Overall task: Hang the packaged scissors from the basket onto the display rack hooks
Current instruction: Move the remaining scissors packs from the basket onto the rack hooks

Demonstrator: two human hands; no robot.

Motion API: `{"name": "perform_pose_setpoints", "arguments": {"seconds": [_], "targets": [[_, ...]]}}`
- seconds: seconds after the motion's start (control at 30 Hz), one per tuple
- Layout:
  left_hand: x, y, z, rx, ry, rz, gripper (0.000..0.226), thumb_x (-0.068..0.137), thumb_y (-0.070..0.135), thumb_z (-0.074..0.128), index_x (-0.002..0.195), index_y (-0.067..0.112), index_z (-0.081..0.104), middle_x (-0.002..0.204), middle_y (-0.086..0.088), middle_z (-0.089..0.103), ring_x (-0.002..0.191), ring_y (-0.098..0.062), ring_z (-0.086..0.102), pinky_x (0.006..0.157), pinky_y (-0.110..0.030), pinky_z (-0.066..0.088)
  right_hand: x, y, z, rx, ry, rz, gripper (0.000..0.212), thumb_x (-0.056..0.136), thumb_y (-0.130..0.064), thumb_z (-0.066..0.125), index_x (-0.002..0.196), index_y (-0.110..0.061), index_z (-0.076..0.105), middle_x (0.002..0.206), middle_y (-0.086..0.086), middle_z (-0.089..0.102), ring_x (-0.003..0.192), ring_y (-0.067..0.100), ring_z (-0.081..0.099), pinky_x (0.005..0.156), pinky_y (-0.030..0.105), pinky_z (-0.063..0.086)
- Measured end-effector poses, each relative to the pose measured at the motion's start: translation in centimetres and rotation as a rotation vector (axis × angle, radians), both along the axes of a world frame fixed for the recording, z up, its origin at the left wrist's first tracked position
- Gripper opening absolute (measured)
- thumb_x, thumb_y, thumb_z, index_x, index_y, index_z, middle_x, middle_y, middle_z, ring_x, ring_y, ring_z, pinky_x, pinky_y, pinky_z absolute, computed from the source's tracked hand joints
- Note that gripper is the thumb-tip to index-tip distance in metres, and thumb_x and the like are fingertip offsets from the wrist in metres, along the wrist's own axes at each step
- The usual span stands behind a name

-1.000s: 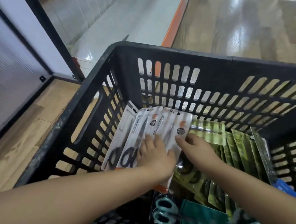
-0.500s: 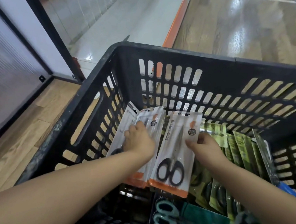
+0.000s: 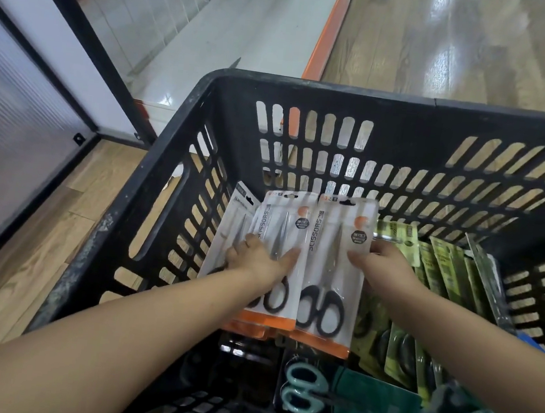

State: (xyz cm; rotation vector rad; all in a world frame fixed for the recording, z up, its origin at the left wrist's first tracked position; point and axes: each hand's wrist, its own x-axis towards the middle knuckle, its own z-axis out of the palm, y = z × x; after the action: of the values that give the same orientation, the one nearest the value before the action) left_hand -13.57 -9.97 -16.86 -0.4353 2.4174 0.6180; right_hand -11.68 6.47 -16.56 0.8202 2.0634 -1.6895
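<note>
Black basket [image 3: 183, 150]: your left hand [image 3: 259, 258] holds the left stack of white scissor packs [image 3: 279, 227], thumb on top. Just right, your right hand [image 3: 382, 268] pinches a single scissor pack [image 3: 332, 266]. Green packs [image 3: 443, 268] far right.

Glossy wood-plank floor [image 3: 466, 41], a white black-framed wall panel [image 3: 31, 23], an orange-edged platform [image 3: 330, 30].

A matt black plastic basket [image 3: 149, 213], scuffed along its rim, is sitting on glossy wood-look flooring [image 3: 449, 46]. Inside, scissor packs [image 3: 334, 246] are showing shiny clear plastic over white card, with metal blades and black plastic handles.
</note>
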Motion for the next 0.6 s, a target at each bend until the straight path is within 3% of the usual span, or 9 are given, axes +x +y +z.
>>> {"name": "perform_pose_setpoints", "arguments": {"seconds": [0.13, 0.23, 0.33, 0.47, 0.53, 0.6], "targets": [[-0.4, -0.1, 0.0, 0.088, 0.071, 0.095, 0.088, 0.082, 0.054, 0.062, 0.144, 0.006, 0.022, 0.147, -0.012, 0.034, 0.135, -0.032, 0.032, 0.105, -0.044, 0.035, 0.0, -0.1, 0.1, -0.009, -0.008, -0.006, 0.025, 0.094, -0.012, 0.051, 0.119, -0.011, 0.051, 0.111, 0.008, 0.061, 0.102, 0.029, 0.059, 0.091, 0.045, 0.048], [-0.7, 0.0, 0.5, 0.127, 0.101, 0.148, 0.077, 0.082, 0.033, 0.071, 0.140, 0.006, 0.027, 0.141, -0.014, 0.040, 0.128, -0.032, 0.042, 0.100, -0.040, 0.040, 0.1, -0.1, 0.6, -0.029, -0.004, -0.003, 0.022, 0.095, -0.010, 0.049, 0.116, -0.014, 0.050, 0.108, 0.006, 0.061, 0.101, 0.027, 0.058, 0.087, 0.042, 0.049], [-0.9, 0.0, 1.3, 0.183, 0.074, 0.201, 0.068, 0.084, 0.017, 0.070, 0.138, 0.006, 0.030, 0.137, -0.014, 0.044, 0.122, -0.032, 0.047, 0.093, -0.036, 0.043, 0.3, 0.2, 1.4, -0.019, 0.003, 0.012, 0.019, 0.095, -0.009, 0.048, 0.114, -0.014, 0.047, 0.101, 0.005, 0.058, 0.094, 0.025, 0.057, 0.074, 0.034, 0.046], [-1.6, -0.1, 2.7, 0.297, 0.052, 0.222, 0.053, 0.087, 0.002, 0.061, 0.135, 0.005, 0.040, 0.117, -0.009, 0.055, 0.092, -0.022, 0.054, 0.070, -0.022, 0.046, 0.5, 1.0, 3.2, 0.046, 0.003, 0.042, 0.020, 0.095, -0.008, 0.048, 0.114, -0.010, 0.052, 0.103, 0.012, 0.064, 0.092, 0.030, 0.062, 0.076, 0.038, 0.051], [-1.9, 0.0, 3.6, 0.368, 0.034, 0.188, 0.050, 0.086, -0.003, 0.060, 0.133, 0.006, 0.045, 0.121, -0.010, 0.057, 0.097, -0.024, 0.056, 0.082, -0.029, 0.050, 1.0, 1.6, 4.7, 0.056, 0.011, 0.060, 0.016, 0.096, -0.009, 0.047, 0.108, -0.013, 0.057, 0.099, 0.011, 0.066, 0.088, 0.029, 0.064, 0.071, 0.036, 0.053], [-1.8, 0.4, 4.7, 0.418, -0.007, 0.144, 0.051, 0.085, -0.003, 0.062, 0.133, 0.009, 0.048, 0.130, -0.008, 0.053, 0.118, -0.030, 0.050, 0.098, -0.037, 0.042, 1.6, 2.6, 6.2, 0.037, 0.036, 0.032, 0.015, 0.096, -0.009, 0.047, 0.102, -0.012, 0.060, 0.100, 0.013, 0.067, 0.090, 0.030, 0.065, 0.075, 0.040, 0.054]]}}
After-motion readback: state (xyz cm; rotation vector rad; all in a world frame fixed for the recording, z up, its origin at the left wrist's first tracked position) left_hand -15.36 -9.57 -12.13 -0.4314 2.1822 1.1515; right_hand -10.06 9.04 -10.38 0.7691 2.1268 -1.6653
